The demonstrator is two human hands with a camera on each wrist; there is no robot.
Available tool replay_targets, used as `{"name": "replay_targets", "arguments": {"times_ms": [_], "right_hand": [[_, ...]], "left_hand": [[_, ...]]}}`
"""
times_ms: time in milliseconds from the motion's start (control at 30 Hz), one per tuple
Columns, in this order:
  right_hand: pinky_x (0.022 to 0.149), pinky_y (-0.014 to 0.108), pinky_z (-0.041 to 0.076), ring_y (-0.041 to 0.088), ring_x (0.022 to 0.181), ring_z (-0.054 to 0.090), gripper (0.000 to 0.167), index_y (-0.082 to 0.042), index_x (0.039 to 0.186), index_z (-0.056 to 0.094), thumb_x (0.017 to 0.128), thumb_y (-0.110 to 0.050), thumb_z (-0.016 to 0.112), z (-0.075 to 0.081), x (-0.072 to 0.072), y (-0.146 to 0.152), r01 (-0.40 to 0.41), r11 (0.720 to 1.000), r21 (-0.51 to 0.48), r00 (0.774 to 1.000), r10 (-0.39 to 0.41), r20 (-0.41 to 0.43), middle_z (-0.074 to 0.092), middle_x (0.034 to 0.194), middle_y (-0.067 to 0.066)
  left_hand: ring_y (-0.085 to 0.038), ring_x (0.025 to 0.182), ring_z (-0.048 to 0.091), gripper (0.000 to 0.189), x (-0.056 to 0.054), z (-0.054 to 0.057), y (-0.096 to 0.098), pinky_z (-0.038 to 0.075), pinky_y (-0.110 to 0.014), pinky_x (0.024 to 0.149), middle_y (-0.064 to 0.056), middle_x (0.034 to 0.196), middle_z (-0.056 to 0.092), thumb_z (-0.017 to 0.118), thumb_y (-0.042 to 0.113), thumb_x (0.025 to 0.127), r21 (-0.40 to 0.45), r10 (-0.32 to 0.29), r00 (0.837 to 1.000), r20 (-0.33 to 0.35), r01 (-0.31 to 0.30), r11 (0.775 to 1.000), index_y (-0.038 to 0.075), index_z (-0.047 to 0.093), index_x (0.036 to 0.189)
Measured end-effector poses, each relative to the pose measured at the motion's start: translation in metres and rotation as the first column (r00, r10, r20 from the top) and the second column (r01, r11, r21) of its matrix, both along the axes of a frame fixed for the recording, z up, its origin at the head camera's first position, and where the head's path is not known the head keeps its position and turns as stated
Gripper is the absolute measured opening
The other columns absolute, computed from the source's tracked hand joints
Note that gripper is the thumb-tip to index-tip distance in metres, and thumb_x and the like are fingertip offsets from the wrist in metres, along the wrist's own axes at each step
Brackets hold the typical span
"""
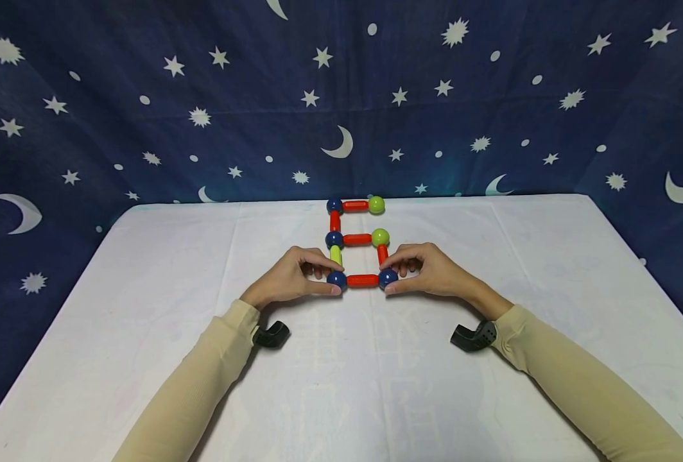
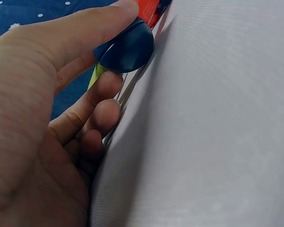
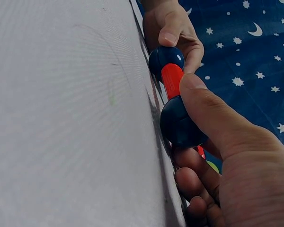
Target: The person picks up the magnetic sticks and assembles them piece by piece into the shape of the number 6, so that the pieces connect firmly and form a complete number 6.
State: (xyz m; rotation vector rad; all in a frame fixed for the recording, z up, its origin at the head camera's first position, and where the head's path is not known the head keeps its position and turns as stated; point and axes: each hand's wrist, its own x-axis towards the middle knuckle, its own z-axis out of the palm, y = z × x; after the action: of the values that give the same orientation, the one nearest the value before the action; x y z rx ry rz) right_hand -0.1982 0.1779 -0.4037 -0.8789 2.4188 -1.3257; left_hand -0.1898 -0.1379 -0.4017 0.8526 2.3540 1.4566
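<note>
A flat figure of toy balls and rods lies on the white table. Its near edge is a red rod (image 1: 363, 281) joining a left blue ball (image 1: 336, 280) and a right blue ball (image 1: 388, 277). My left hand (image 1: 295, 274) pinches the left blue ball between thumb and fingers; the right hand (image 1: 434, 273) pinches the right one. From the left ball a yellow-green rod (image 1: 336, 255) runs back to another blue ball (image 1: 334, 239). On the right, a red rod (image 1: 382, 254) leads back to a green ball (image 1: 380, 237). The wrist views show both thumbs pressed on the blue balls.
Behind, a red rod (image 1: 357, 239) links the middle balls, and the figure continues to a far blue ball (image 1: 334, 205) and far green ball (image 1: 376, 205). The white tablecloth (image 1: 341, 398) meets a dark blue curtain (image 1: 249, 128) with stars and moons. Black wrist pieces (image 1: 271, 335) sit at both cuffs.
</note>
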Motion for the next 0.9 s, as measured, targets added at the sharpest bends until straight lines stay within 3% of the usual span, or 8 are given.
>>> {"name": "replay_targets", "arguments": {"times_ms": [300, 500, 667, 767, 900], "right_hand": [[0.066, 0.027, 0.045, 0.021, 0.078, 0.057, 0.028, -0.011, 0.111, 0.078, 0.084, -0.014, 0.085, -0.003, -0.004, 0.001, 0.008, 0.996, -0.086, 1.0, -0.009, -0.015, 0.067, 0.088, 0.002], [0.068, 0.024, 0.049, 0.022, 0.08, 0.059, 0.021, -0.002, 0.11, 0.075, 0.09, -0.006, 0.078, -0.002, -0.01, 0.003, 0.124, 0.972, -0.198, 0.99, -0.133, -0.035, 0.068, 0.089, 0.01], [0.079, 0.025, 0.049, 0.022, 0.09, 0.061, 0.031, -0.003, 0.12, 0.073, 0.092, -0.015, 0.077, 0.0, -0.023, 0.001, 0.243, 0.96, -0.14, 0.962, -0.257, -0.092, 0.071, 0.11, 0.012], [0.083, 0.03, 0.048, 0.023, 0.095, 0.061, 0.036, -0.004, 0.126, 0.07, 0.093, -0.018, 0.076, 0.002, -0.031, -0.005, 0.251, 0.964, -0.094, 0.961, -0.259, -0.098, 0.07, 0.12, 0.011], [0.081, 0.035, 0.048, 0.023, 0.093, 0.06, 0.036, -0.004, 0.125, 0.07, 0.093, -0.017, 0.076, 0.004, -0.035, -0.014, 0.239, 0.97, -0.044, 0.965, -0.242, -0.099, 0.07, 0.117, 0.01]], "left_hand": [[-0.023, 0.081, 0.056, 0.033, -0.001, -0.003, -0.002, 0.044, -0.029, 0.068, -0.001, 0.083, 0.066, 0.091, 0.015, 0.077, -0.009, -0.003, 1.0, -0.004, 0.003, 1.0, 0.013, 0.081, 0.109], [-0.023, 0.082, 0.056, 0.034, -0.001, -0.003, -0.003, 0.045, -0.029, 0.069, 0.0, 0.083, 0.067, 0.091, 0.015, 0.077, -0.009, -0.003, 1.0, -0.004, 0.003, 1.0, 0.013, 0.081, 0.109], [-0.023, 0.082, 0.056, 0.034, -0.001, -0.003, -0.003, 0.045, -0.029, 0.068, -0.001, 0.084, 0.066, 0.091, 0.016, 0.077, -0.01, 0.002, 1.0, -0.005, -0.002, 1.0, 0.013, 0.081, 0.109], [-0.023, 0.082, 0.056, 0.034, -0.001, -0.003, -0.003, 0.045, -0.029, 0.068, -0.001, 0.084, 0.066, 0.091, 0.016, 0.077, -0.011, 0.004, 1.0, -0.004, -0.004, 1.0, 0.013, 0.081, 0.109], [-0.022, 0.081, 0.056, 0.033, -0.001, -0.002, -0.001, 0.045, -0.029, 0.069, -0.001, 0.084, 0.067, 0.091, 0.017, 0.077, -0.011, 0.007, 1.0, -0.003, -0.007, 1.0, 0.015, 0.081, 0.108]]}}
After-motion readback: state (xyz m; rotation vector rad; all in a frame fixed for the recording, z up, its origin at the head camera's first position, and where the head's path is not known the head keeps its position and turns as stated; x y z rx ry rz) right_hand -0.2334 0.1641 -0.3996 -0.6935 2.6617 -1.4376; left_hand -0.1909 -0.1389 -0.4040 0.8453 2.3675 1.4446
